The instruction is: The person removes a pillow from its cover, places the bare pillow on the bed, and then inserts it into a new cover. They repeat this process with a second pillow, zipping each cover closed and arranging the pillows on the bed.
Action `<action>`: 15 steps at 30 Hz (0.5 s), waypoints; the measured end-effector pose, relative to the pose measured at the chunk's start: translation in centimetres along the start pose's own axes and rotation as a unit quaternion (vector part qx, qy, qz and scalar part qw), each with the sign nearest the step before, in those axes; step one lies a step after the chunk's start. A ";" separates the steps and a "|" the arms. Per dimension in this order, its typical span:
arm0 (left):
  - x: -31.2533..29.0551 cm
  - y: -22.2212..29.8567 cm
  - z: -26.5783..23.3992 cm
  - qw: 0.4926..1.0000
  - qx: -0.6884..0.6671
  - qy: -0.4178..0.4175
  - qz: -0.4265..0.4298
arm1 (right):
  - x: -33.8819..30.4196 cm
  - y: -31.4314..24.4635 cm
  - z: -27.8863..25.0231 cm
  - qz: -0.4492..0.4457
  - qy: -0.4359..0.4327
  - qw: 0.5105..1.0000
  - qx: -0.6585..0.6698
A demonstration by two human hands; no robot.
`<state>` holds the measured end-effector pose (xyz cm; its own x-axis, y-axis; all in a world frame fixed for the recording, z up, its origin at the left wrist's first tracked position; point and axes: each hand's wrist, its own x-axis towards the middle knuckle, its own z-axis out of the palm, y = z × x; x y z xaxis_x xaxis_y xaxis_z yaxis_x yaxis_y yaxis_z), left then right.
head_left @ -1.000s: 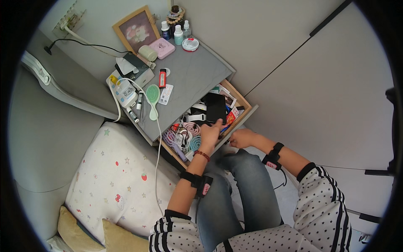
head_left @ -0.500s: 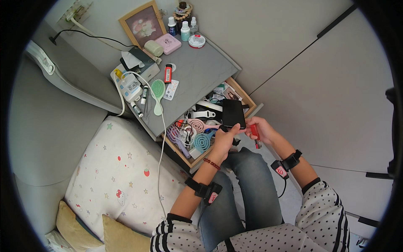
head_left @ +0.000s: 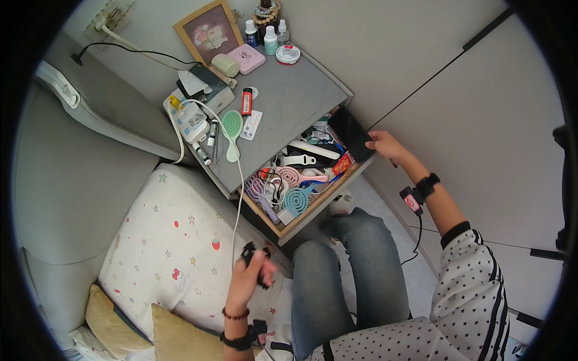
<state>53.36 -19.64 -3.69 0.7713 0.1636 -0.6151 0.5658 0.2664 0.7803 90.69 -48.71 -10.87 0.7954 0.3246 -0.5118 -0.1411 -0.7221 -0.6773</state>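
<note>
My right hand grips the near end of a flat black rectangular thing, its thumb on top. The thing lies tilted over the right end of the open drawer. Beneath and beside it, a red packet lies in the drawer. My left hand, slightly blurred, is closed on a black hair claw clip above the bed's edge, left of my knees. Pink, blue and purple hairbrushes, a white-strapped watch and tangled cables fill the drawer.
On the grey nightstand top stand a picture frame, small bottles, a tissue box and a green hairbrush. A white cable hangs across the drawer's left corner. The bed is left; cabinet doors stand right.
My left hand has let go of the black rectangular thing and moved down-left with the claw clip. The red packet has left my right hand for the drawer. The black thing has shifted right.
</note>
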 end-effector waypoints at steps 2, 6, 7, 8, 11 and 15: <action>-2.2 -1.0 -1.2 0.999 -0.008 0.039 -0.011 | 1.8 0.4 0.4 0.008 0.003 1.000 -0.012; -5.2 -3.0 -2.0 0.997 0.004 0.070 -0.034 | 3.8 1.0 1.1 0.071 -0.062 0.992 0.082; -5.7 -3.4 -2.1 0.997 -0.003 0.075 -0.026 | 4.0 1.0 1.4 0.065 -0.049 0.994 0.074; -6.1 -3.7 -2.2 0.996 -0.006 0.083 -0.026 | 4.1 1.1 1.7 0.069 -0.029 0.996 0.054; -6.7 -4.4 -2.5 0.995 -0.027 0.096 -0.022 | 3.6 1.2 2.8 0.027 0.083 0.996 0.028; -7.1 -5.1 -2.8 0.993 -0.021 0.112 -0.023 | 0.9 1.6 3.3 -0.076 0.125 0.989 -0.014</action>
<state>44.20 -19.45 -3.60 0.6579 0.3554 -0.6640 0.5831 0.3177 0.7478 89.24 -47.56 -14.20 0.9274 0.2727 -0.2562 0.0051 -0.6938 -0.7202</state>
